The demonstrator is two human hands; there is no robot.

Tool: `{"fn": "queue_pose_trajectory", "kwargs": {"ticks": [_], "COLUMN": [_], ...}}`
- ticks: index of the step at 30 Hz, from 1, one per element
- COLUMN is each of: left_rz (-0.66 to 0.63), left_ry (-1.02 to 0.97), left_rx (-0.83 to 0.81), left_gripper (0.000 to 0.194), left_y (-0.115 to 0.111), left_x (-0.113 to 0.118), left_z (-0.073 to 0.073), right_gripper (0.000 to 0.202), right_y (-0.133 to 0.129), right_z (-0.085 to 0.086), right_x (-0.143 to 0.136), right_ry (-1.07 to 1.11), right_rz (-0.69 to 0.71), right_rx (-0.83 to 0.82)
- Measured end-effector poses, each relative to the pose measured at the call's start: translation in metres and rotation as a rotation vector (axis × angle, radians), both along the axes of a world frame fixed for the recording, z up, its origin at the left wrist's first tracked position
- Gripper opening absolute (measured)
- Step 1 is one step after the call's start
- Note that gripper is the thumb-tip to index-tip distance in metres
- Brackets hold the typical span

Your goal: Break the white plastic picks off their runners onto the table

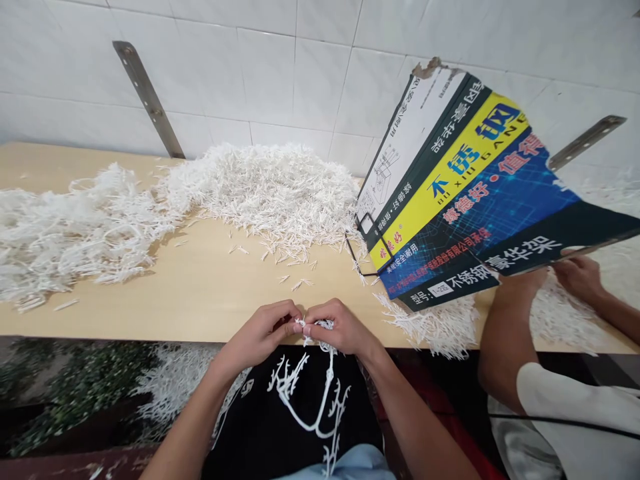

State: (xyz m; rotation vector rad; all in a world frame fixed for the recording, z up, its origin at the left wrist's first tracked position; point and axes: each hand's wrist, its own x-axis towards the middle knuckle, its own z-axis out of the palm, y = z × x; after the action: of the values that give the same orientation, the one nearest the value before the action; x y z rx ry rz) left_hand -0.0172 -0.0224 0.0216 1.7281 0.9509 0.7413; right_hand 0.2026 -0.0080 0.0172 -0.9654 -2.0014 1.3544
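Note:
My left hand (270,327) pinches one end of a small white plastic piece at the table's front edge. Close beside it, my right hand (337,327) is closed on a bunch of the white branched plastic strand (315,427). The fingertips of both hands nearly touch. Below them the strand hangs in a loop over dark cloth, with small twig-like branches along it. Behind my hands, a large heap of small white plastic pieces (280,193) lies against the wall, and a few loose ones (301,285) are scattered in front.
More white strands (75,230) cover the left of the wooden table (200,293). A printed cardboard sheet (465,180) stands at the right. Beyond it, another person's hand (580,277) is near more white pieces. Metal brackets (150,100) are on the tiled wall.

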Motion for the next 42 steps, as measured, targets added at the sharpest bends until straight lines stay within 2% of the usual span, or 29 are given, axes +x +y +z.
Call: {"fn": "queue_pose_trajectory", "kwargs": {"ticks": [5, 8, 10, 16, 21, 24, 26, 28, 30, 32, 34, 35, 36, 38, 39, 42], "left_rz": [0.065, 0.153, 0.205, 0.200, 0.257, 0.220, 0.173, 0.132, 0.096, 0.073, 0.168, 0.284, 0.440, 0.617, 0.635, 0.567], "left_ry": [-0.175, -0.184, -0.157, -0.082, -0.055, -0.093, -0.162, -0.229, -0.276, -0.290, -0.205, -0.135, -0.071, -0.033, -0.060, -0.166], "left_rx": [-0.084, -0.223, -0.261, -0.230, -0.202, -0.205, -0.290, -0.390, -0.428, -0.369, -0.222, -0.160, -0.107, -0.044, -0.030, -0.048], "left_gripper": [0.023, 0.023, 0.022, 0.023, 0.025, 0.033, 0.039, 0.042, 0.044, 0.047, 0.042, 0.036, 0.031, 0.024, 0.024, 0.025], "left_y": [-0.005, -0.009, -0.011, -0.013, -0.020, -0.024, -0.027, -0.031, -0.040, -0.052, -0.061, -0.063, -0.062, -0.051, -0.042, -0.011], "left_x": [0.006, 0.007, 0.008, 0.010, 0.010, 0.013, 0.015, 0.012, -0.001, -0.020, -0.036, -0.040, -0.041, -0.031, -0.023, -0.001], "left_z": [-0.007, -0.012, -0.012, -0.006, -0.005, -0.010, -0.013, -0.011, -0.002, 0.012, 0.027, 0.033, 0.036, 0.037, 0.035, 0.022], "right_gripper": [0.036, 0.036, 0.037, 0.033, 0.029, 0.026, 0.025, 0.024, 0.027, 0.029, 0.028, 0.026, 0.025, 0.024, 0.025, 0.024], "right_y": [0.000, 0.000, 0.000, 0.000, 0.002, 0.007, 0.012, 0.015, 0.017, 0.017, 0.015, 0.014, 0.013, 0.010, 0.008, 0.003], "right_z": [-0.001, -0.003, -0.003, -0.002, -0.003, -0.005, -0.006, -0.007, -0.007, -0.005, -0.001, 0.001, 0.003, 0.005, 0.006, 0.006], "right_x": [-0.002, -0.003, -0.003, -0.002, 0.000, 0.005, 0.009, 0.012, 0.013, 0.012, 0.008, 0.006, 0.004, 0.001, 0.000, -0.002], "right_ry": [0.022, -0.005, -0.019, -0.025, -0.010, 0.018, 0.036, 0.048, 0.086, 0.131, 0.137, 0.127, 0.122, 0.143, 0.158, 0.163], "right_rz": [-0.039, -0.035, -0.034, -0.020, -0.006, 0.108, 0.221, 0.274, 0.194, 0.020, -0.103, -0.122, -0.128, -0.134, -0.147, -0.179], "right_rx": [-0.003, 0.021, 0.039, 0.051, 0.028, -0.037, -0.088, -0.131, -0.156, -0.151, -0.124, -0.115, -0.109, -0.121, -0.130, -0.111]}}
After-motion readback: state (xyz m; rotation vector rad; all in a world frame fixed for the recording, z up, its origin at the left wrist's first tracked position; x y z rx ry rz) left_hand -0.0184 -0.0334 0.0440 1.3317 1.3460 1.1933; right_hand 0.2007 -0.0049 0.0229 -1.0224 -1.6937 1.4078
